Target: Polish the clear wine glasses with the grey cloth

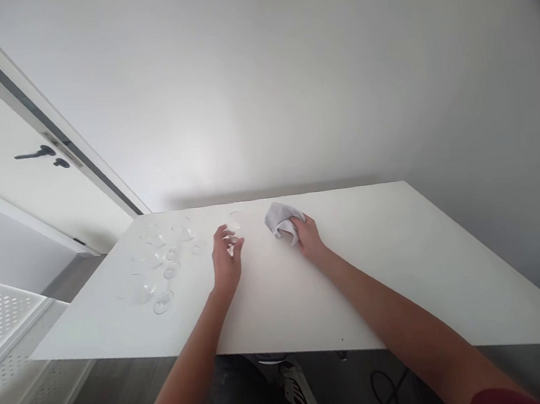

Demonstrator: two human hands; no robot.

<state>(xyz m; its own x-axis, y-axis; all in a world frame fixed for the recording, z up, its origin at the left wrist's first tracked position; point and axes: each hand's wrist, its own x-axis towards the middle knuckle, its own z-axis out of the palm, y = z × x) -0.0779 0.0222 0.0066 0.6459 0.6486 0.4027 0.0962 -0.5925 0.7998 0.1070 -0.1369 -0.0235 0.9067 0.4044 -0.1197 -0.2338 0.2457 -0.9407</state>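
Observation:
My left hand [227, 254] curls its fingers around a clear stemmed glass [236, 218] above the white table [300, 301]. The glass is so faint against the white that only part of its rim and body shows. To the right, my right hand [308, 233] is closed on a crumpled light grey cloth [281, 217]; the cloth's front edge hangs loose. Several more clear stemmed glasses [163, 302] are on the table's left part, left of my left hand, with their round bases visible and their bowls barely outlined.
A white wall [288, 97] rises behind the table. At the left is a door with a dark handle [36, 152]. White perforated shelving [9, 319] stands beside the table's left end. Under the front edge, a dark cable [391, 392] lies on the floor.

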